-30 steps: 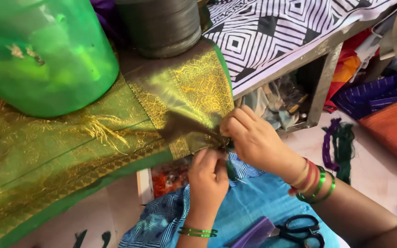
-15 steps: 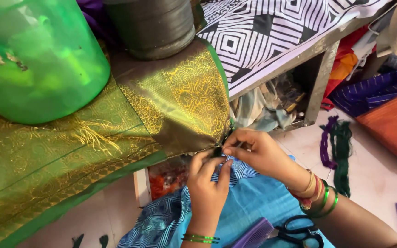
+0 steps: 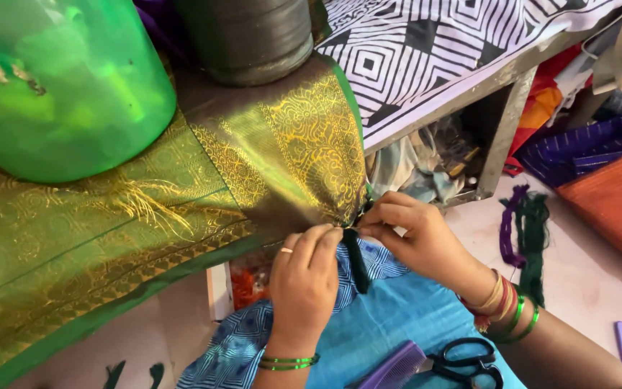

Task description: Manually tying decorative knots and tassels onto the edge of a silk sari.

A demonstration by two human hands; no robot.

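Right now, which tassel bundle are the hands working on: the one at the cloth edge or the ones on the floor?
The dark green tassel hanging from the gold cloth edge, pinched by both hands. The purple and green bundles lie untouched on the floor.

Dark green tassel (image 3: 356,259), hanging from gold-green fabric edge (image 3: 304,166), seemingly knotted

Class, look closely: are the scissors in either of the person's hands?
No: the black-handled scissors lie on the blue cloth, while both hands pinch the dark tassel.

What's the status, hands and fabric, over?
Left hand and right hand both pinch dark green tassel at gold-green fabric edge. Scissors on lap. Nothing obstructing.
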